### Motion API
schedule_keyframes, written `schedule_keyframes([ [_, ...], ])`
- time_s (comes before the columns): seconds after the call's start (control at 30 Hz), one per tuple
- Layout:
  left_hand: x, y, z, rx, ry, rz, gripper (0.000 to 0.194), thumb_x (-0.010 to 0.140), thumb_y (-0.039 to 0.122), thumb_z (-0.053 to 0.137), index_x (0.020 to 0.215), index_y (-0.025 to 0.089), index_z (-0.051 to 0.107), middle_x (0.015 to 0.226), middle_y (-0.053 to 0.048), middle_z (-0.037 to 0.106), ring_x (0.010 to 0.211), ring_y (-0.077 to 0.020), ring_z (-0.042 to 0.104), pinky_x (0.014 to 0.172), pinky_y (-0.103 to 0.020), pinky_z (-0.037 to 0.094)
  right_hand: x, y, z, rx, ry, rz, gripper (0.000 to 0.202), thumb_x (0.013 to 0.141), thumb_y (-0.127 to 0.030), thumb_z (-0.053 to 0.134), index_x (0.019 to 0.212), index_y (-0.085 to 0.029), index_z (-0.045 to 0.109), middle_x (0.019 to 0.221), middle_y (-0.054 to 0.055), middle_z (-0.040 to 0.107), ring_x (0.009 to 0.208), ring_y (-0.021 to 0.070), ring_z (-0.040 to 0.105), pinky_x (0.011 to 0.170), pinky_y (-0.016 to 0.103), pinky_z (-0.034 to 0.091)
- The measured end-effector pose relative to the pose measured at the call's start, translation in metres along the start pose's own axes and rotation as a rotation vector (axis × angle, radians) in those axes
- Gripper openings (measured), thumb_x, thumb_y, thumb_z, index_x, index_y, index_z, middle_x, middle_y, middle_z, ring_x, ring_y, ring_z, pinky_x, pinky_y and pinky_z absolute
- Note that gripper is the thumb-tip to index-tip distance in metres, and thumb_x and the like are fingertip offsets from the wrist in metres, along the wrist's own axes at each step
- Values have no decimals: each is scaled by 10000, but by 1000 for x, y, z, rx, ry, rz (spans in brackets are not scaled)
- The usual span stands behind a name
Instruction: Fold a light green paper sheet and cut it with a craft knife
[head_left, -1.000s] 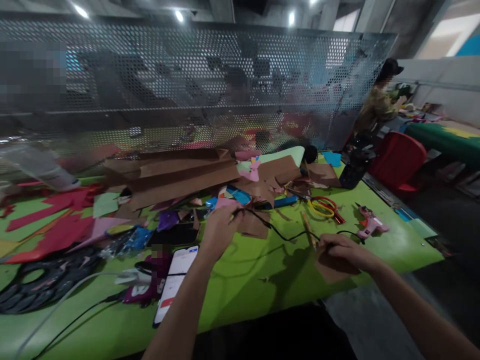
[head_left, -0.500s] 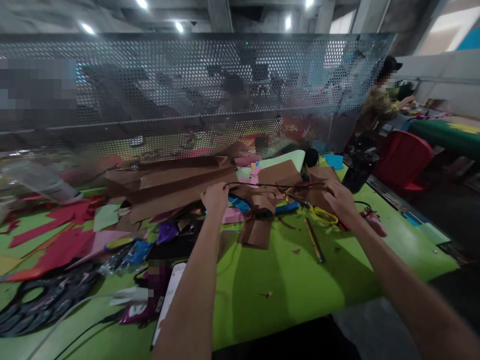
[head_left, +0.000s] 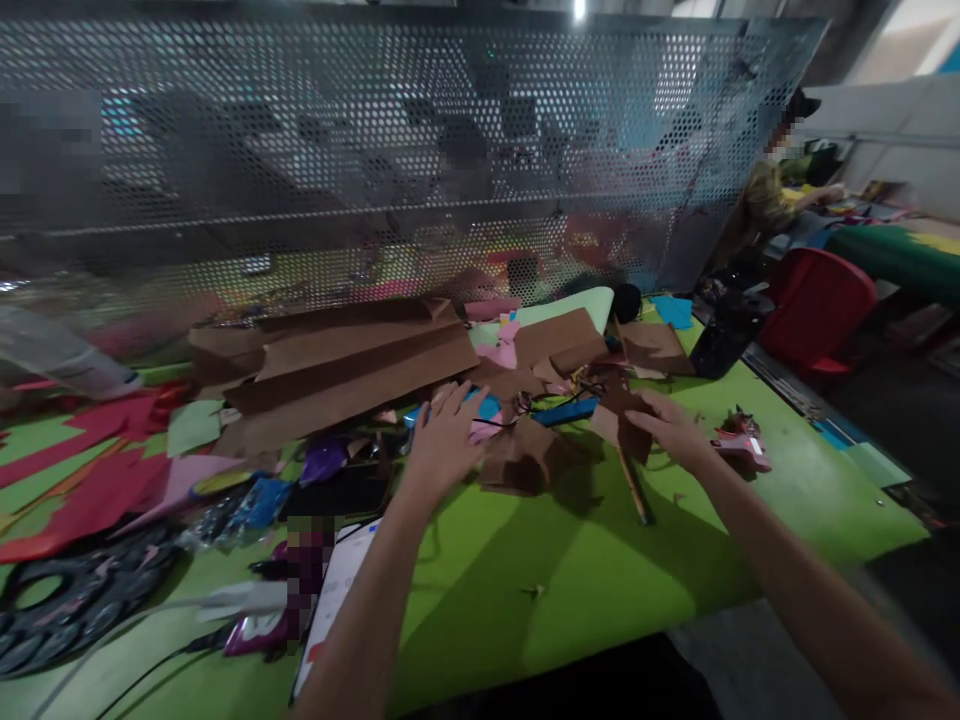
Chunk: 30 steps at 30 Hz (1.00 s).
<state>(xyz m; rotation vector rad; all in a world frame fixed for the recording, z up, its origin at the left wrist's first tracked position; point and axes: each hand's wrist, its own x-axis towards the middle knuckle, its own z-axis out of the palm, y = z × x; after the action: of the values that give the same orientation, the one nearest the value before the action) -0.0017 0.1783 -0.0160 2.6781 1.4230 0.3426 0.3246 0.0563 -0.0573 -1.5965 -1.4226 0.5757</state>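
Observation:
My left hand (head_left: pixel 448 435) is spread palm down over the middle of the pile, beside a blue piece, with the thin dark cord (head_left: pixel 491 423) at its fingers. My right hand (head_left: pixel 675 432) pinches a folded piece of brown paper (head_left: pixel 621 418) above the pencil-like stick (head_left: pixel 634 487). Between the hands lie brown paper scraps (head_left: pixel 517 465) and a blue tube-like object (head_left: pixel 566 411). A long folded brown paper (head_left: pixel 360 375) lies behind my left hand.
A perforated metal screen (head_left: pixel 360 180) stands behind the green table (head_left: pixel 480 600). Red paper (head_left: pixel 112 480), a black tray (head_left: pixel 82 590) and a phone (head_left: pixel 337 590) lie left. A pink-handled tool (head_left: pixel 742 447) lies right. Farther off is a person near a red chair (head_left: pixel 814 310).
The cord stretched between both hands has dropped into the pile. My left fingers have spread, and my right hand has taken hold of brown paper. The view has tilted down slightly.

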Motion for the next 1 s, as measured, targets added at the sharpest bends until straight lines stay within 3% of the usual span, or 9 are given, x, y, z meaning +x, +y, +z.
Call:
schedule_keyframes([
  [0.07, -22, 14, 9, -60, 103, 54, 447, 898, 242, 574, 1344, 235, 594, 1447, -96, 556, 1366, -289, 462, 1138, -477, 354, -12, -7, 5, 26, -17, 30, 265, 846, -431, 599, 964, -199, 648, 915, 49, 680, 880, 252, 613, 771, 356, 482],
  [0.17, -52, 28, 31, -136, -17, 172, 409, 927, 270, 550, 1329, 219, 603, 1382, -91, 615, 1285, -279, 545, 1085, -458, 423, -27, -14, 13, 7, -22, 40, 243, 860, -448, 603, 873, -206, 622, 839, 34, 652, 817, 234, 586, 718, 326, 456],
  [0.27, -72, 32, 52, -57, -131, 169, 577, 941, 291, 537, 1497, 187, 426, 1483, -128, 525, 1359, -312, 488, 1081, -518, 419, -36, -18, 20, -29, -40, 25, 236, 866, -435, 594, 789, -212, 574, 747, 5, 602, 724, 200, 545, 655, 293, 411],
  [0.33, -80, 32, 57, 39, -149, 174, 584, 941, 280, 537, 1509, 215, 416, 1550, -122, 437, 1406, -327, 433, 1106, -565, 379, -38, -20, 23, -62, -46, 17, 247, 857, -423, 594, 742, -212, 537, 701, -10, 562, 682, 186, 520, 625, 281, 375],
  [0.43, -90, 30, 55, 144, -151, 167, 484, 960, 329, 532, 1437, 250, 526, 1554, -123, 429, 1407, -338, 432, 1119, -598, 347, -39, -24, 29, -92, -65, 5, 253, 849, -415, 588, 721, -210, 517, 681, -15, 534, 667, 180, 504, 611, 275, 352],
  [0.53, -98, 28, 48, 172, -142, 135, 475, 969, 369, 532, 1433, 264, 532, 1523, -131, 473, 1397, -326, 449, 1122, -588, 350, -38, -28, 34, -83, -105, -11, 220, 856, -403, 568, 764, -203, 555, 723, 2, 574, 699, 192, 528, 624, 278, 369],
  [0.77, -104, 24, 34, 145, -104, 29, 450, 920, 297, 605, 1365, 233, 597, 1492, -148, 508, 1341, -345, 505, 1105, -574, 374, -36, -34, 48, -141, -132, -41, 171, 844, -369, 604, 833, -201, 635, 772, 18, 653, 723, 209, 580, 627, 285, 371],
  [0.87, -101, 32, 30, -8, -37, 22, 386, 947, 332, 560, 1309, 220, 631, 1474, -131, 533, 1356, -339, 484, 1105, -572, 365, -37, -40, 54, -117, -168, -41, 121, 831, -323, 623, 836, -207, 656, 765, 7, 676, 699, 200, 591, 612, 279, 371],
  [1.0, -98, 51, 31, -405, -7, 12, 445, 968, 390, 509, 1384, 237, 553, 1363, -96, 630, 1276, -287, 546, 1084, -511, 398, -42, -53, 62, -32, -175, -97, 66, 795, -245, 637, 836, -216, 680, 784, 6, 693, 732, 204, 611, 660, 292, 419],
])
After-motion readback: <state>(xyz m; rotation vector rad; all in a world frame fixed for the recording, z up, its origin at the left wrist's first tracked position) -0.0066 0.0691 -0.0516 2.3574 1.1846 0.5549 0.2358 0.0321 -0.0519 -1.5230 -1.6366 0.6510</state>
